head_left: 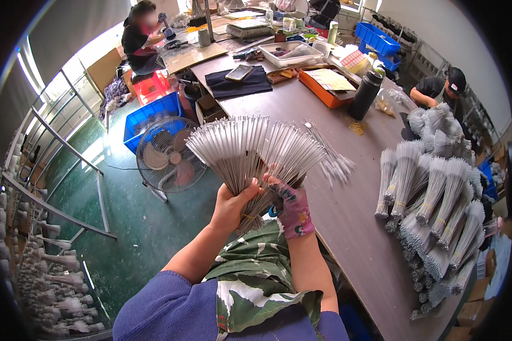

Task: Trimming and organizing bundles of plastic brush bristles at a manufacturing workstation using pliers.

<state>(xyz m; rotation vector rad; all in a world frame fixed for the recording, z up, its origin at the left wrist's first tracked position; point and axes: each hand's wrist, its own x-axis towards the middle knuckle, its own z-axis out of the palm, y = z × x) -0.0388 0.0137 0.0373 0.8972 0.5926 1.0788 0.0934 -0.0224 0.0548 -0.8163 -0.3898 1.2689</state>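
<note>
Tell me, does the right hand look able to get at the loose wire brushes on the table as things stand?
Probably yes, if it lets go first: the right hand is on the fanned bundle, whose edge fans out toward the loose brushes. Nothing seems stacked on them.

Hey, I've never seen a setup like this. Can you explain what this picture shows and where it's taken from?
There's no machine here, just a person working by hand. A wide fisheye camera on their head looks down, which is why straight edges bend. The left hand and the right hand, in a pink patterned glove, hold a fanned-out bunch of thin rods with pale, bristly tips. On the table beside them lie some loose rods, a big pile of bundles, a dark bottle and an orange box. A floor fan stands to the left.
</note>
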